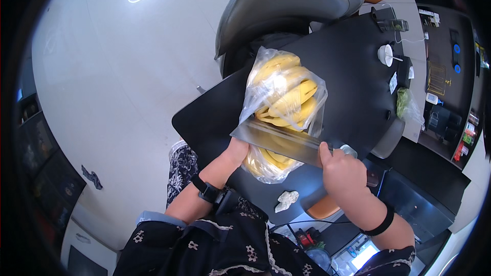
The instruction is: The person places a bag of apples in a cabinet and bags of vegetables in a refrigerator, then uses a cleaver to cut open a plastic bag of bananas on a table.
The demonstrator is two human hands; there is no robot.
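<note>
Bunches of yellow bananas [285, 97] lie in a clear plastic bag [251, 94] on the black table in front of me. My right hand [345, 170] grips the dark handle [372, 179] of a broad-bladed kitchen knife, thumb near the base of the blade. The wide metal blade [282, 142] crosses over the bag, its tip pointing left. Whether the edge touches the bananas cannot be seen. My left hand [239, 149] is at the bag's left side, mostly behind the blade; its fingers are hidden. More bananas show below the blade, inside the plastic.
On the black table [353, 73] are a crumpled white tissue [287, 201] near me, a white bowl [385, 55], a glass jar [397, 25] and bagged greens [402, 103] farther right. A grey chair [284, 0] stands at the far edge. An orange-brown seat [323, 207] is at the near edge.
</note>
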